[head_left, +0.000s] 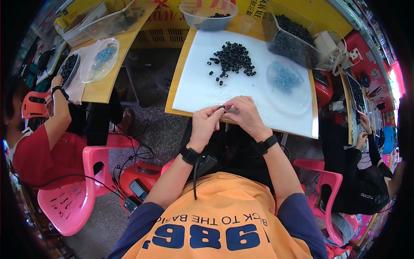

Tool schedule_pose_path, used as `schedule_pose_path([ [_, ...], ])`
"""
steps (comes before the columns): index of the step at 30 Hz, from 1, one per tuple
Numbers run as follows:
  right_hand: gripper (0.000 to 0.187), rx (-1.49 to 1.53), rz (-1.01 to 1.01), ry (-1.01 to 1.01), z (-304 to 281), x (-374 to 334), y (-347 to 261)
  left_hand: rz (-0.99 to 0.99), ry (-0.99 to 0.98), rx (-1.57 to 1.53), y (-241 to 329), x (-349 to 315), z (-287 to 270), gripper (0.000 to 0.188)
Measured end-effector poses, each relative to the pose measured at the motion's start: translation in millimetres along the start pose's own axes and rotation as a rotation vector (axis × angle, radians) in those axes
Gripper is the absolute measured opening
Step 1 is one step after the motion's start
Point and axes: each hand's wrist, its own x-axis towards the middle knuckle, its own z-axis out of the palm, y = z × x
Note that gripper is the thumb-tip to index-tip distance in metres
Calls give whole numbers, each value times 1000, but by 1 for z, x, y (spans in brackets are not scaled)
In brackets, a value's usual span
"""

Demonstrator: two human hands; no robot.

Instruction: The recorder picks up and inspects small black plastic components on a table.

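My left hand (206,121) and my right hand (244,113) meet at the near edge of the white mat (198,86), fingertips pinched together on a small black ring part (221,107). A pile of the same small black parts (233,58) lies farther out on the mat. A clear round dish with tiny blue pieces (286,82) rests on the mat to the right of my hands. Both wrists wear black bands.
A clear bowl (208,15) and a clear bin (291,36) of black parts stand at the wooden table's far edge. Another person in red sits at a second table (103,86) on the left, on pink chairs (64,198). A person in black works on the right.
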Motion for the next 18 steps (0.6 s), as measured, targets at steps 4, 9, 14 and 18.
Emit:
schedule_pose_path([
  [4, 23, 100, 125, -46, -7, 0, -15, -252, -53, -228, 13, -5, -9, 20],
  [9, 17, 382, 374, -26, -15, 1, -32, -394, -139, -496, 13, -9, -11, 16],
  [14, 19, 632, 503, 9, -13, -1, -36, -372, -176, -487, 21, -8, -13, 17],
  [18, 21, 622, 523, 12, -17, 2, -46, -348, -214, -463, 26, -7, -17, 16],
])
